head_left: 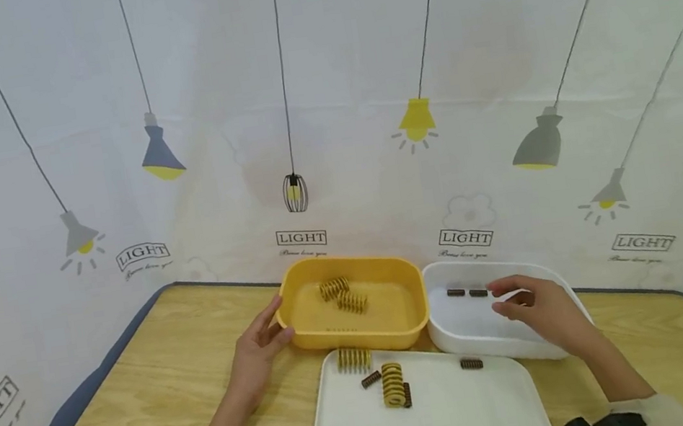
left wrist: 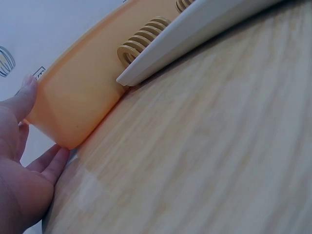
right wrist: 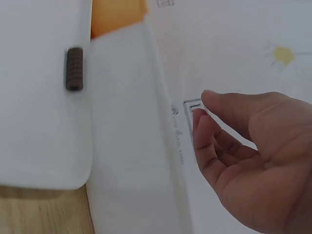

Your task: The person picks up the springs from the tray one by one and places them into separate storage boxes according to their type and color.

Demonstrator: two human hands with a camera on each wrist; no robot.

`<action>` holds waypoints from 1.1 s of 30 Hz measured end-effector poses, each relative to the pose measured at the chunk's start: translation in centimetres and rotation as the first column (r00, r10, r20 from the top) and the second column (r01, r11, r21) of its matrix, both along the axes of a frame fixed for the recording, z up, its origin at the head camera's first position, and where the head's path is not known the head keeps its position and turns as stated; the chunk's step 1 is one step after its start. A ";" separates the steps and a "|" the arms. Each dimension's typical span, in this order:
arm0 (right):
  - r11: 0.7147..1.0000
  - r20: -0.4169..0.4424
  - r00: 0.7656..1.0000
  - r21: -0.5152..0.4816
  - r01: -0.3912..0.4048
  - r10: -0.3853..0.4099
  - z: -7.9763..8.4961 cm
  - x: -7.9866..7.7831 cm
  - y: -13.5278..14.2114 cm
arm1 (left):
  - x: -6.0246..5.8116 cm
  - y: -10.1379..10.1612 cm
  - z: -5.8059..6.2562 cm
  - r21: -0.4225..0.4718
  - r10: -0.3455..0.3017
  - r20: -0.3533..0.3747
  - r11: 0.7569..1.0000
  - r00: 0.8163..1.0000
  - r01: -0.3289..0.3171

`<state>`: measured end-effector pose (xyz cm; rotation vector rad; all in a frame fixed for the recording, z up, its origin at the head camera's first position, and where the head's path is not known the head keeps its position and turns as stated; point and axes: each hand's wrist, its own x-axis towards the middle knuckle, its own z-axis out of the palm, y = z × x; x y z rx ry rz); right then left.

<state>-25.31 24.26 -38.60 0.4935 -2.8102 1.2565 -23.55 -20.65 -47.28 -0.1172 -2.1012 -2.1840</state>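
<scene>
My left hand rests against the left end of a yellow bin, thumb and fingertips touching its wall. Two yellow coil springs lie inside that bin. Over the white bin hovers my right hand; its thumb and forefinger are slightly apart, and nothing shows between them in the right wrist view. Just left of those fingertips, small dark brown springs lie on the white bin's floor. A white tray in front holds a standing yellow spring, another yellow spring and small brown springs.
The two bins stand side by side at the back of a wooden table. Behind them hangs a white curtain printed with lamps. The tray's far edge lies close against the bins' front walls.
</scene>
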 end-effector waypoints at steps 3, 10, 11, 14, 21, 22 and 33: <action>1.000 -0.001 1.000 -0.025 -0.017 0.017 0.5 1.9 -0.3 | 0.0 0.0 0.0 0.009 -0.002 -0.006 1.000 1.000 0.002; 0.990 0.073 0.993 -0.111 -0.083 0.091 0.0 5.5 -1.7 | 0.1 0.0 0.3 0.007 -0.007 -0.001 1.000 1.000 0.007; 0.988 0.092 0.990 -0.125 -0.094 0.106 -0.2 6.0 -1.9 | 0.1 0.0 0.4 0.008 -0.009 -0.001 1.000 1.000 0.009; 0.978 0.126 0.980 -0.158 -0.136 0.157 -1.1 6.9 -2.3 | 0.2 0.0 0.5 0.012 -0.010 0.005 1.000 1.000 0.010; 0.971 0.210 0.957 -0.176 -0.163 0.199 -2.8 6.7 -2.4 | 0.2 0.1 0.3 0.001 -0.004 0.009 1.000 1.000 0.004; 0.971 0.227 0.952 -0.171 -0.169 0.205 -2.9 6.6 -2.3 | 0.1 0.1 0.2 -0.001 -0.004 0.006 1.000 1.000 0.004; 0.974 0.238 0.946 -0.115 -0.196 0.219 -4.5 5.8 -1.2 | 0.0 -0.1 0.1 -0.016 -0.003 0.001 1.000 1.000 0.003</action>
